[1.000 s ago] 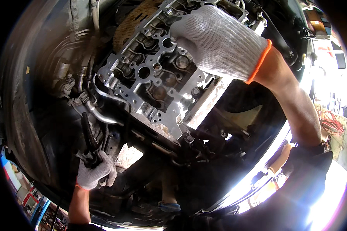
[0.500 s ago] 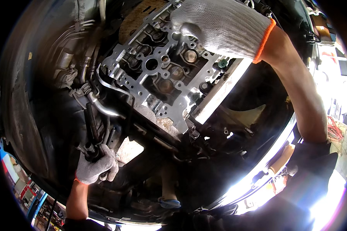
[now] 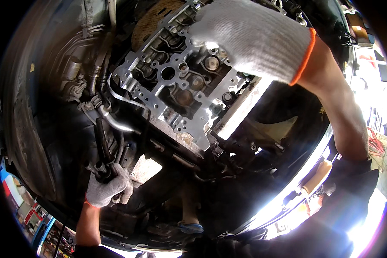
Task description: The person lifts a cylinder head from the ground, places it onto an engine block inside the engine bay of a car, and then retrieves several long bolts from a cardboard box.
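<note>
A bare metal cylinder head (image 3: 193,103) with open chambers and bolt holes lies across the engine bay. My right hand (image 3: 245,38), in a whitish knitted glove with an orange cuff, is over its upper right part. The fingers are curled and closed, partly blurred, and what they hold is hidden under the glove. At the lower left my left hand (image 3: 109,189), gloved too, is closed beside several dark tube ends (image 3: 100,167). I cannot make out what is in its fingers. A pale flat piece (image 3: 146,170) sits right beside those fingers.
A pale bar (image 3: 241,109) runs along the right side of the cylinder head. Metal pipes and hoses (image 3: 112,120) run down the left. A blue sandal on a foot (image 3: 190,227) shows below. The bay's bright edge (image 3: 284,198) curves along the right.
My right hand and wrist have shifted slightly right and down over the cylinder head. My left hand keeps the same closed pose beside the tubes.
</note>
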The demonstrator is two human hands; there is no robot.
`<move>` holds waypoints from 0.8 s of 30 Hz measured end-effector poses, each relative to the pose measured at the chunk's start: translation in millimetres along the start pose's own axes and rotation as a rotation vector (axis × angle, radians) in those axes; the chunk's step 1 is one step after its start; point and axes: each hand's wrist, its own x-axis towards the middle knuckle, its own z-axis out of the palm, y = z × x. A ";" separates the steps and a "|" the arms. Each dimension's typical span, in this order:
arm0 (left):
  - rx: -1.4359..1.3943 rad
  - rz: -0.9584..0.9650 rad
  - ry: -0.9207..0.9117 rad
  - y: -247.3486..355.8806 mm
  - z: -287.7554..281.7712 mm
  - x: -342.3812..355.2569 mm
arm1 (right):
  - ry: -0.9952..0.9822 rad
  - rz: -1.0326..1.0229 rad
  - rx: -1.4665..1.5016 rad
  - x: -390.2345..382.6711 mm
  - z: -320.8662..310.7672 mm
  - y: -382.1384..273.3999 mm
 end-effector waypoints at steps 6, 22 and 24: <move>-0.034 0.070 -0.067 -0.4 12.5 25.0 | 0.363 0.170 0.129 -41.5 19.5 -2.1; -0.094 0.010 -0.025 -5.6 7.8 3.7 | -0.016 0.154 0.557 35.5 -11.3 30.1; -0.098 0.018 -0.053 -5.4 6.6 8.1 | 0.081 0.217 0.745 48.6 -1.5 33.6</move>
